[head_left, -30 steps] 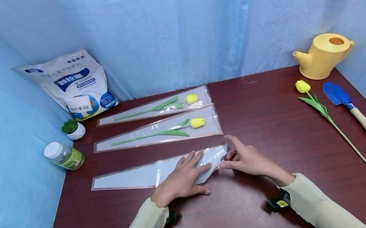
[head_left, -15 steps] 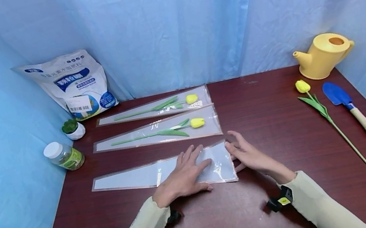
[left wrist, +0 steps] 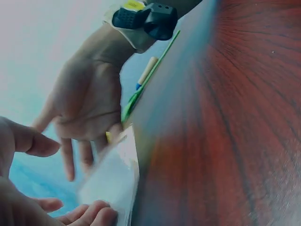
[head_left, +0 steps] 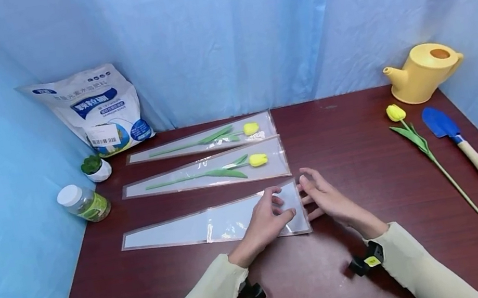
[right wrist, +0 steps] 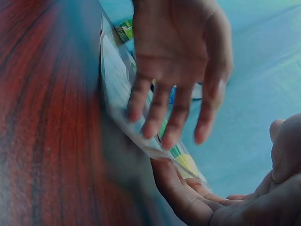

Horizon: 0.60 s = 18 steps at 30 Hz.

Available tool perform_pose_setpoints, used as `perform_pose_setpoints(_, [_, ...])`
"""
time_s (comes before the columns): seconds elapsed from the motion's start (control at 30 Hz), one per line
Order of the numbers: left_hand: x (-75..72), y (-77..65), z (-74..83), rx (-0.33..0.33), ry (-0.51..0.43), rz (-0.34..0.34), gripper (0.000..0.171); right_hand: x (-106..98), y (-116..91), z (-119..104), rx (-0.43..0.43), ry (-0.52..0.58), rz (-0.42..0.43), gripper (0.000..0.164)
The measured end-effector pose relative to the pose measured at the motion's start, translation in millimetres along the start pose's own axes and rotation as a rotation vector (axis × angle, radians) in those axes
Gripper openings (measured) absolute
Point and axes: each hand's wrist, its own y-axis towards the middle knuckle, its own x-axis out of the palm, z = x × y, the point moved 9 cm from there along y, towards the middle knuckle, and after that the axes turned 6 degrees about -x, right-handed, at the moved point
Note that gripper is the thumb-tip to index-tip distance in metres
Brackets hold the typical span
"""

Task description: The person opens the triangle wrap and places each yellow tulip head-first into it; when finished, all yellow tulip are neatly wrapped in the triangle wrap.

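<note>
In the head view, a long tapering flower sleeve (head_left: pixel 172 233), clear-edged with a pale panel, lies flat nearest me, its wide end to the right. My left hand (head_left: pixel 262 225) hovers over that wide part with fingers bent loosely and nothing in them; the right wrist view shows its palm (right wrist: pixel 174 52) raised off the plastic. At the wide edge, my right hand (head_left: pixel 332 203) has its fingers spread and fairly straight, the tips touching or very close to the edge. Two similar sleeves behind, one middle (head_left: pixel 187 181) and one far (head_left: pixel 173 151), each contain a yellow tulip.
A loose yellow tulip (head_left: pixel 431 159) lies at the right beside a blue trowel (head_left: pixel 440 121), with a yellow watering can (head_left: pixel 419 76) behind. On the left stand a white fertilizer bag (head_left: pixel 95 110), a small potted succulent (head_left: pixel 99 169) and a lidded jar (head_left: pixel 89 205).
The sleeve's wide end, bunched up earlier, now lies flattened out. My left hand has lifted from it and shifted right; my right hand has stopped gripping the end and straightened its fingers.
</note>
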Motion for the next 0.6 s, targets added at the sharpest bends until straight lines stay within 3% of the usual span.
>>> perform_pose_setpoints(0.17, [0.5,6.2,-6.6,-0.037,-0.062,0.038,0.045,1.9,-1.6,-3.2,-0.019,0.072,-0.003,0.068])
perform_pose_setpoints(0.43, [-7.3,6.3,-6.6,0.009,-0.117,0.118,0.024,14.5,-5.3,-10.0,-0.043,0.133,-0.067,0.069])
perform_pose_setpoints(0.6, [-10.3,7.2,-10.8,-0.004,-0.126,0.148,0.016,18.5,-5.5,-7.5,-0.042,0.134,-0.079,0.066])
